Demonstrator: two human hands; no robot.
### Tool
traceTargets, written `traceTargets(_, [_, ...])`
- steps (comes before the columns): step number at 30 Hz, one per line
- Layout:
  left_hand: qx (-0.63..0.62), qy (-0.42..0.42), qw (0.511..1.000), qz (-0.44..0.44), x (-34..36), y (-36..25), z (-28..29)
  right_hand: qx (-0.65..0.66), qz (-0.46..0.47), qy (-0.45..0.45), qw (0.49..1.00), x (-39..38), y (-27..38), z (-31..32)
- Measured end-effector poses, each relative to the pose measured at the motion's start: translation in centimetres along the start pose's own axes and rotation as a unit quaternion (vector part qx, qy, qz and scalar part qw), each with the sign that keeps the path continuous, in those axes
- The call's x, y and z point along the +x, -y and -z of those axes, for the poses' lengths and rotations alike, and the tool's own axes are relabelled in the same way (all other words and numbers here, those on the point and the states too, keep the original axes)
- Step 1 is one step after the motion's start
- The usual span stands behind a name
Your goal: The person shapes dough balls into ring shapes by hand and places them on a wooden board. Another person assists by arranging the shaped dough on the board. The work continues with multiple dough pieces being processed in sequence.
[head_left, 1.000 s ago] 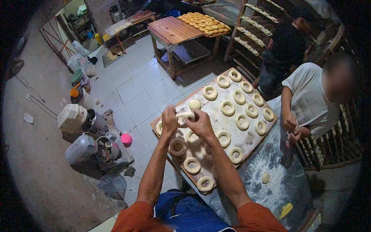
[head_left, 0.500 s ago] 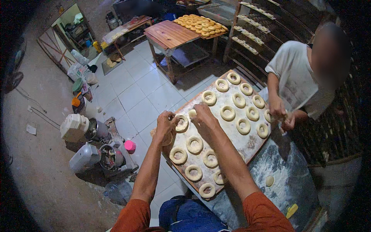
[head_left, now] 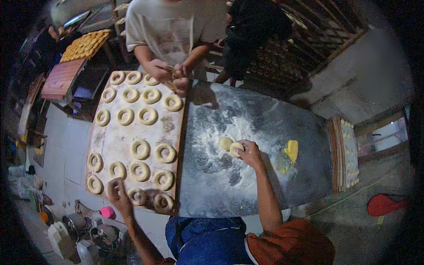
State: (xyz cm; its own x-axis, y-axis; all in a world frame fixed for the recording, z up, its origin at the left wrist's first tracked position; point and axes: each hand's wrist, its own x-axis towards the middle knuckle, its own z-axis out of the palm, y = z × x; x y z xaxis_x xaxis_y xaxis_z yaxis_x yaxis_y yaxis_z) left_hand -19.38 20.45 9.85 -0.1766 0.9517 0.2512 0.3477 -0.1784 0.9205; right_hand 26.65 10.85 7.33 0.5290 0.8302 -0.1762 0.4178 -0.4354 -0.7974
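Note:
My right hand (head_left: 251, 154) is over the floured dark table (head_left: 282, 185), with its fingers closed round a pale round piece of dough (head_left: 236, 148). Touching or overlapping that piece is a flat dough disc (head_left: 225, 142) on the flour. My left hand (head_left: 118, 196) is at the near-left part of the wooden board (head_left: 106, 137), over or against a dough ring it partly covers. Its fingers are blurred, so its grip is unclear. Several dough rings (head_left: 139, 171) lie around it, and others (head_left: 125, 116) at the board's far end.
Across the board stands a person in a white shirt (head_left: 163, 31), both hands together near its far corner. Someone in dark clothes is behind. A yellow scraper-like piece (head_left: 292, 151) lies on the table's right. Stacked boards (head_left: 338, 154) stand at the right end; mixers (head_left: 66, 238) at lower left.
My view has turned right. My right hand has left the board with a piece of dough and is now over the table. The left hand has come nearer along the board's left side.

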Motion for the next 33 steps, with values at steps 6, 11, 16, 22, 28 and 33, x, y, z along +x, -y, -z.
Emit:
traceTargets(6, [-0.087,0.263,0.961,0.008,-9.0,-8.2,-16.3,-0.228,0.086,-0.092,0.966,1.1,-5.2,3.2])
traceTargets(11, [-0.176,0.332,0.922,0.097,-16.5,-11.5,-28.1,0.162,0.065,-0.001,0.985,-2.6,-5.7,4.2])
traceTargets(16, [-0.224,0.376,0.886,0.150,-19.1,-11.4,-31.0,0.156,0.113,-0.031,0.981,-5.7,-5.0,5.7])
traceTargets(22, [-0.299,0.364,0.866,0.170,-20.7,-12.7,-31.1,0.340,0.053,0.150,0.927,-7.0,-4.5,8.1])
traceTargets(28, [-0.446,0.367,0.764,0.290,-22.3,-12.6,-30.9,0.466,0.069,0.216,0.855,-5.8,-6.8,8.4])
traceTargets(33, [-0.718,0.308,0.539,0.315,-21.6,-11.7,-30.6,0.403,-0.031,0.129,0.905,-5.6,-8.6,4.4])
